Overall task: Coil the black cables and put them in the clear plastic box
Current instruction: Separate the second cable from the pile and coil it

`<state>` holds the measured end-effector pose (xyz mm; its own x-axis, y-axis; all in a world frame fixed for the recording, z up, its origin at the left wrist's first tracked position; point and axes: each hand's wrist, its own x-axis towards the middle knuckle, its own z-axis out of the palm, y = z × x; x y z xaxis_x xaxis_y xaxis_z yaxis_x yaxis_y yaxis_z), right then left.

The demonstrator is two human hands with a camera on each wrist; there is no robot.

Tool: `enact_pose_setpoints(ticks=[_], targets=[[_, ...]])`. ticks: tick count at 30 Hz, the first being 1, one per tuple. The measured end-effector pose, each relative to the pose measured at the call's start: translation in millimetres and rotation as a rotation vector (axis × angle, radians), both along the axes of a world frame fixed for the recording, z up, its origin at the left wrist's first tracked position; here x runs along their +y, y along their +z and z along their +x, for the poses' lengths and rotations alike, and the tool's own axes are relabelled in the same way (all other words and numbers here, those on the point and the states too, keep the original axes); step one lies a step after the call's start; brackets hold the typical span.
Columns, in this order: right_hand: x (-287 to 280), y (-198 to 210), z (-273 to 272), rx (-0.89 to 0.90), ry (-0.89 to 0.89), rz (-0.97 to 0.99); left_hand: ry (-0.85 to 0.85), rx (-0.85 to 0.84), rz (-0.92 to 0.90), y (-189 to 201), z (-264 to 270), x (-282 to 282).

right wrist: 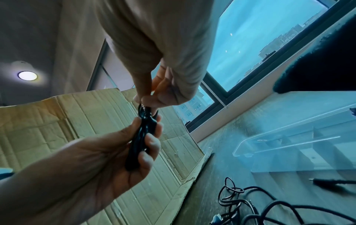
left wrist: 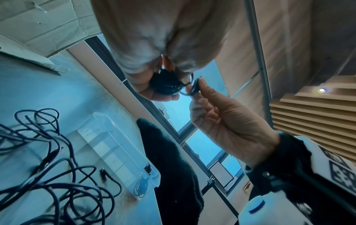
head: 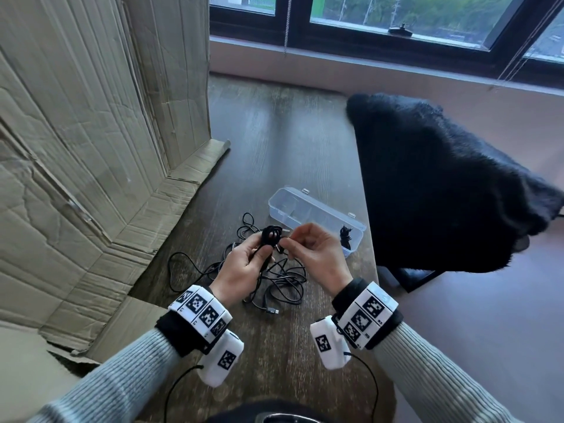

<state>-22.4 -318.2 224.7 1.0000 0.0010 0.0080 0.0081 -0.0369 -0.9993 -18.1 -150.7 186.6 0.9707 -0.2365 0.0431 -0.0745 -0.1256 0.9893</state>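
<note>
Big cardboard point(head: 91, 148) on the left of the tabletop point(head: 290, 132), clear box point(head: 317, 215) open near its right edge, loose cables point(head: 280, 279) tangled beside it. Left hand point(head: 244, 264) grips a coil point(head: 270, 236); right hand point(head: 314, 254) pinches its end.

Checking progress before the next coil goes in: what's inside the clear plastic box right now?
One small black cable bundle lies at the near-right end of the clear plastic box. The other compartments look empty; the right hand covers part of the near wall.

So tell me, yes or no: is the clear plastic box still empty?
No, a small black cable bundle already lies at the near end of the clear plastic box.
</note>
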Motion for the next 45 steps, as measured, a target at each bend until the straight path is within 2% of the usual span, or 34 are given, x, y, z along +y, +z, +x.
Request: enact_pose_setpoints(ticks=[3, 7, 11, 13, 16, 19, 23, 26, 31, 37, 41, 45], targets=[[2.6, -1.0, -3.6, -0.017, -0.006, -0.065, -0.012, 0.027, 0.01, 3.1, 2.4, -1.3], [0.9, 2.1, 0.1, 0.041, -0.013, -0.2, 0.01, 0.097, -0.068, 3.1, -1.4, -5.5], [0.0, 4.9, 4.6, 0.09, 0.02, -0.275, 0.0, 0.107, -0.052, 2.5, -4.7, -4.3], [-4.4, -1.8, 7.3, 0.186, 0.045, -0.304, -0.01, 0.052, -0.029, 6.9, -6.3, 0.9], [-0.8, -31.9, -13.5, 0.366, 0.142, -0.36, -0.054, -0.178, -0.02, 34.8, -0.8, 0.4], [6.8, -55.8, -37.1, 0.358, 0.03, -0.205, -0.091, -0.204, -0.067, 51.9, 7.8, -12.1], [-13.6, -42.2, -21.5, 0.212, -0.065, -0.171, -0.049, -0.076, -0.059, 39.7, 11.1, -13.5], [-22.4, -28.0, -12.5, 0.091, -0.113, -0.075, -0.025, 0.045, -0.16, 30.4, 10.1, -13.9], [-19.0, -9.6, -3.9, 0.323, 0.038, 0.389, -0.041, 0.205, -0.31, 24.3, 5.8, -22.7], [-12.1, -16.1, 5.1, 0.636, -0.137, 0.827, -0.034, 0.246, -0.387, 25.8, 5.8, -27.5], [-17.1, -16.8, 5.7, 0.486, -0.147, 0.857, 0.048, 0.245, -0.41, 24.7, 3.8, -28.1], [-9.6, -9.1, -2.9, 0.297, -0.077, 0.728, 0.169, 0.273, -0.377, 19.1, 4.8, -30.8]])
